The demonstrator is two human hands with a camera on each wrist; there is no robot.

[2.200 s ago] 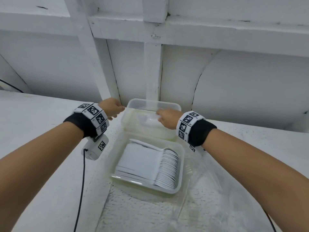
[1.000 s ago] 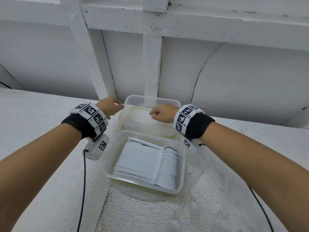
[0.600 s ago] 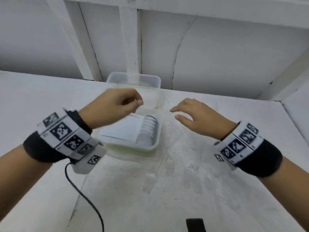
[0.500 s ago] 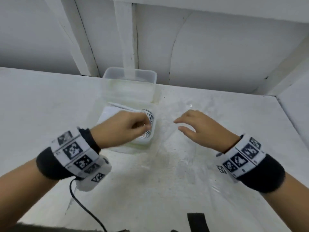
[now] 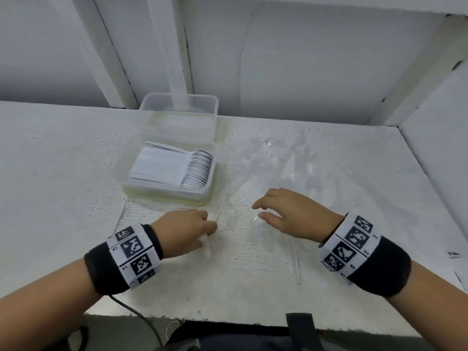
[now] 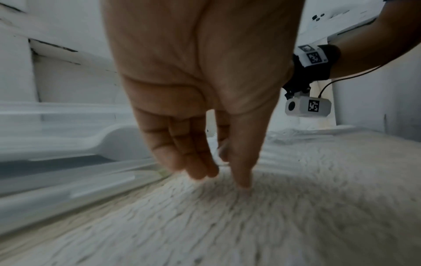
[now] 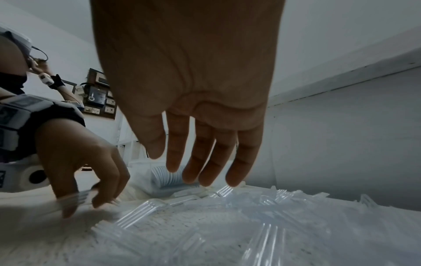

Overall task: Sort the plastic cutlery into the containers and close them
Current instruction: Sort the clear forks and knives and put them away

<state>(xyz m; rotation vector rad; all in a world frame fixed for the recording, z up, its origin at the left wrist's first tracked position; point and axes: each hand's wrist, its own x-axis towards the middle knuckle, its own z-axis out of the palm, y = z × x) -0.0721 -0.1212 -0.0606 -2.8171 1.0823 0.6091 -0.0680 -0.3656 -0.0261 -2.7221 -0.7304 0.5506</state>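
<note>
The left hand (image 5: 186, 230) is pinching one clear plastic fork (image 5: 206, 245) off the table, thumb and fingers curled round its middle; the right wrist view shows the tines poking out beside those fingers (image 7: 68, 207). The right hand (image 5: 291, 214) holds nothing: its fingers hang spread and loose just above the scattered clear forks (image 7: 145, 210).

Taking the near container (image 5: 167, 196) as landmark: it stands open, packed with a neat row of white spoons (image 5: 195, 171). Directly behind it, against the wall, sits a second container (image 5: 178, 110), open and apparently empty. The loose forks lie to its right and in front of it, hard to see from the head camera because they are transparent.

The step in hand looks like gathering forks, presumably for the rear container. The next move calls for the right hand to settle on a fork and pinch it cleanly; the pieces overlap, so several may lift together.

The table (image 5: 58, 186) is white and rough-textured. White panelled walls (image 5: 316, 59) enclose it behind and to the right.
</note>
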